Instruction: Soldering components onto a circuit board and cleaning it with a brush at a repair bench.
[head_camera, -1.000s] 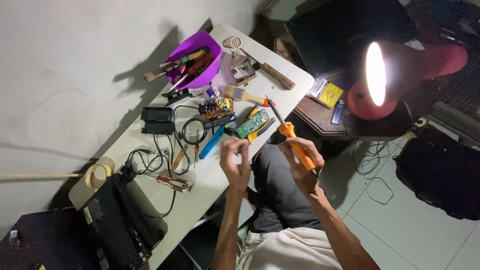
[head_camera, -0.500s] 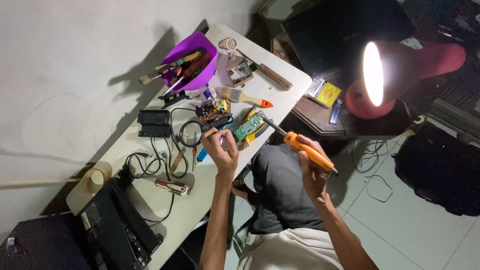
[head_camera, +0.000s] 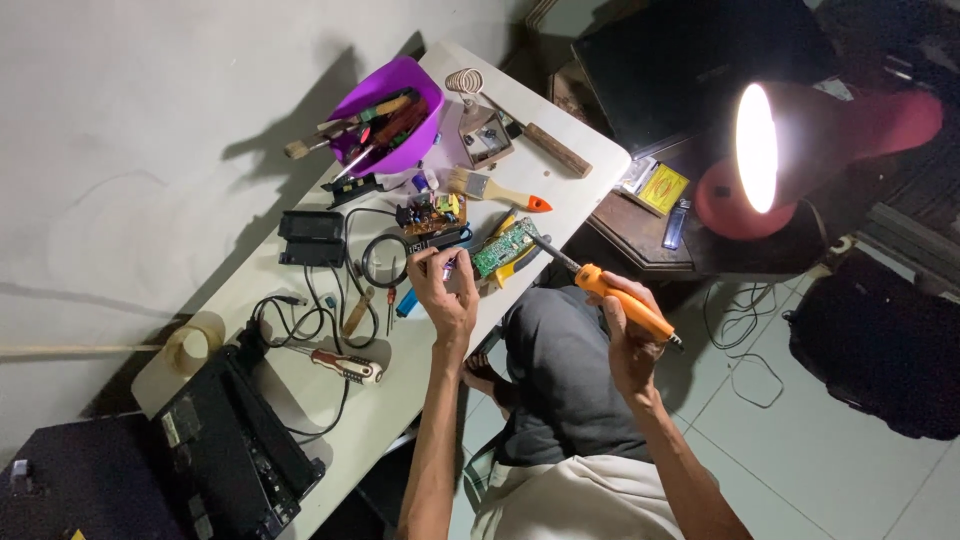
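Since the earlier frame, left hand has lowered onto the white table, fingers pinched on a small item I cannot identify, just beside the green circuit board. Right hand grips the orange soldering iron, tip angled toward the board's edge.

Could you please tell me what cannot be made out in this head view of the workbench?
- What the left hand pinches: too small, hidden by its fingers.
- Tip of the orange soldering iron in the right hand: dark against the green circuit board, so contact is unclear.
- Contents of the purple bowl: overlapping handles, only partly distinguishable.
- Black device at lower left: cut by the frame edge, in shadow.
- Area behind the lamp: washed out by glare.
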